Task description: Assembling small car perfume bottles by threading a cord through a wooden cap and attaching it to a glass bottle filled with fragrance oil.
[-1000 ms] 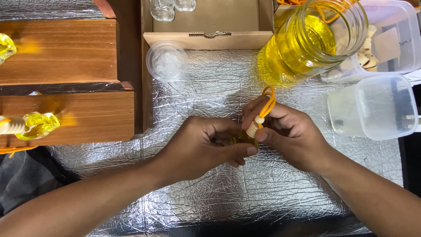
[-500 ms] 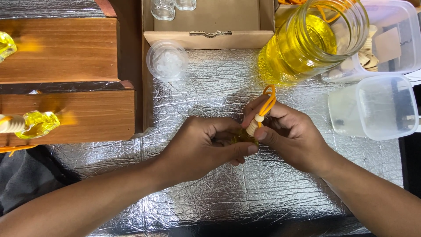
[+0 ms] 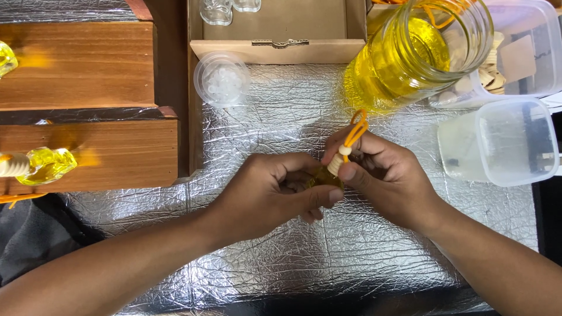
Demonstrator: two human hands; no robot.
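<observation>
- Head view: small yellow glass bottle [image 3: 323, 175] sat pinched between both hands above the foil-covered counter [image 3: 293, 257].
- Left hand [image 3: 275, 196] cupped its body.
- Right hand [image 3: 383, 178] gripped the pale stopper [image 3: 336, 164]; orange cord loop [image 3: 357, 127] pointed up and away.

You are looking down at a small craft or hand-assembly bench, not a kitchen. A crinkled silver foil sheet [image 3: 293, 117] covers the worktop. A large glass jar of yellow liquid [image 3: 418, 52] stands beside clear plastic tubs [image 3: 503, 143] of small parts. Wooden racks [image 3: 88, 64] at the side carry a finished small yellow bottle [image 3: 50, 165]. A cardboard box [image 3: 278, 35] holds empty glass bottles [image 3: 216, 10].
</observation>
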